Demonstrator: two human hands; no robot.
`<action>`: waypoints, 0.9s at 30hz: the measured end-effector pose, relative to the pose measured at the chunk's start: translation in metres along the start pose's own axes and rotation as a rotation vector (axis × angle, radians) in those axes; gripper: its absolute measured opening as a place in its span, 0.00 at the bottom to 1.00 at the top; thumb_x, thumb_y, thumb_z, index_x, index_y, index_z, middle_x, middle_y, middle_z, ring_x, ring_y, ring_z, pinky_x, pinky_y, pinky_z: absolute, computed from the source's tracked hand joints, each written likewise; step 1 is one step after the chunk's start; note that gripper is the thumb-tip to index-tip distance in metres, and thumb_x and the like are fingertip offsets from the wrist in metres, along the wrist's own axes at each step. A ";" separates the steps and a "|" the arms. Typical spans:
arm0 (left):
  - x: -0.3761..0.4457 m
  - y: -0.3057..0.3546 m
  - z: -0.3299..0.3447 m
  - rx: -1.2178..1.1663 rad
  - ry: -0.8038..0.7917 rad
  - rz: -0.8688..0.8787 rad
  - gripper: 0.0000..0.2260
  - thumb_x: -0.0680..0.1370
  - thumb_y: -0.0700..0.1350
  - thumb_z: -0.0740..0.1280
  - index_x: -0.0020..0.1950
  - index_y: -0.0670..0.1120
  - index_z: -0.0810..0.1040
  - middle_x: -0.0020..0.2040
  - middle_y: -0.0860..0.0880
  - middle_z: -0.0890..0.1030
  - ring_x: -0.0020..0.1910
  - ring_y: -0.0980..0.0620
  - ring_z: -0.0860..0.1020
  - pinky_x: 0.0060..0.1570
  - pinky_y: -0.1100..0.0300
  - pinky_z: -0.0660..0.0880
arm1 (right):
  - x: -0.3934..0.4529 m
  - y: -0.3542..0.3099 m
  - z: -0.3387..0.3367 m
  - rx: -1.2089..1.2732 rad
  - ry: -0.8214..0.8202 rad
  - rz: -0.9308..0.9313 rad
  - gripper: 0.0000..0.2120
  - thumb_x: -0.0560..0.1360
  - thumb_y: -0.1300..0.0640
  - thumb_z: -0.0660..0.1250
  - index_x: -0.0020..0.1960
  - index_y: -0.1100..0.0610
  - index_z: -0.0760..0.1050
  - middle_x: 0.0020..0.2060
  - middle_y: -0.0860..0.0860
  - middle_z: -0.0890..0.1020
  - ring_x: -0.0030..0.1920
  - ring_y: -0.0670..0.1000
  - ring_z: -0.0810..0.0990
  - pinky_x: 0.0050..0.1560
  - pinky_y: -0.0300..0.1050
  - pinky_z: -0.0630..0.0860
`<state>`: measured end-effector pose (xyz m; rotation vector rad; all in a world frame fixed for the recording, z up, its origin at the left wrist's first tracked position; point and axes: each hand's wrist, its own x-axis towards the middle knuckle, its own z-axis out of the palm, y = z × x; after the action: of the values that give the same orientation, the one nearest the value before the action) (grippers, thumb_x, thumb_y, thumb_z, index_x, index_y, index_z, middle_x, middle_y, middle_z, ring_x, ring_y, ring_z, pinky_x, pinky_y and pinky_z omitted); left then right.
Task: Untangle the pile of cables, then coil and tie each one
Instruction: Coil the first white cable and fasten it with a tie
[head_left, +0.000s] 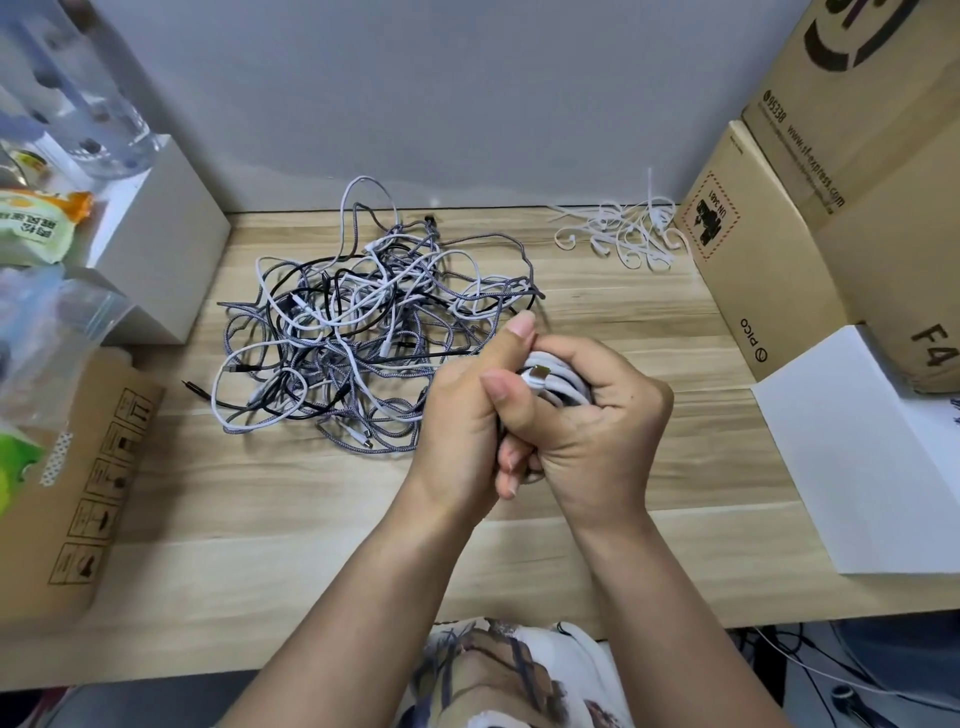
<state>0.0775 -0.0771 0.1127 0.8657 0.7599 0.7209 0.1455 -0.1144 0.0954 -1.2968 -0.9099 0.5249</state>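
Note:
A tangled pile of cables (363, 332), white, grey braided and black, lies on the wooden table (260, 519) left of centre. Just right of the pile, both hands hold one coiled white cable (558, 387) above the table. My left hand (462, 415) grips the coil from the left with its thumb raised. My right hand (597, 426) wraps around the coil from the right, its thumb pressing over the strands. A metal plug end shows between the fingers. A heap of white ties (623, 234) lies at the back right.
Cardboard boxes (769, 249) stand along the right side, with a white sheet (852, 457) in front of them. On the left are a white box (166, 244), plastic bags (47, 322) and a brown carton (93, 478). A grey wall backs the table.

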 end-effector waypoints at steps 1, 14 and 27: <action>0.003 -0.001 -0.002 0.014 0.049 0.053 0.26 0.73 0.54 0.61 0.16 0.45 0.66 0.14 0.49 0.62 0.14 0.53 0.61 0.20 0.71 0.57 | 0.001 0.002 0.002 -0.128 0.047 -0.120 0.16 0.61 0.38 0.75 0.41 0.49 0.80 0.28 0.46 0.80 0.27 0.52 0.79 0.32 0.52 0.77; 0.033 0.005 -0.022 0.007 -0.299 0.150 0.13 0.77 0.53 0.62 0.43 0.44 0.74 0.35 0.51 0.75 0.38 0.53 0.71 0.43 0.61 0.68 | 0.065 0.007 0.017 0.459 0.110 0.387 0.20 0.60 0.50 0.74 0.36 0.65 0.72 0.18 0.50 0.68 0.13 0.44 0.64 0.18 0.28 0.57; 0.124 -0.005 -0.028 -0.089 0.068 0.139 0.10 0.75 0.47 0.57 0.53 0.43 0.71 0.33 0.54 0.69 0.32 0.57 0.66 0.32 0.64 0.66 | 0.204 0.115 0.024 -0.003 -0.182 0.456 0.13 0.78 0.47 0.61 0.40 0.53 0.76 0.26 0.48 0.75 0.24 0.41 0.70 0.29 0.34 0.67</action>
<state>0.1223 0.0307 0.0614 0.8220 0.7278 0.9046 0.2586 0.0848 0.0412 -1.4831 -0.7603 1.0110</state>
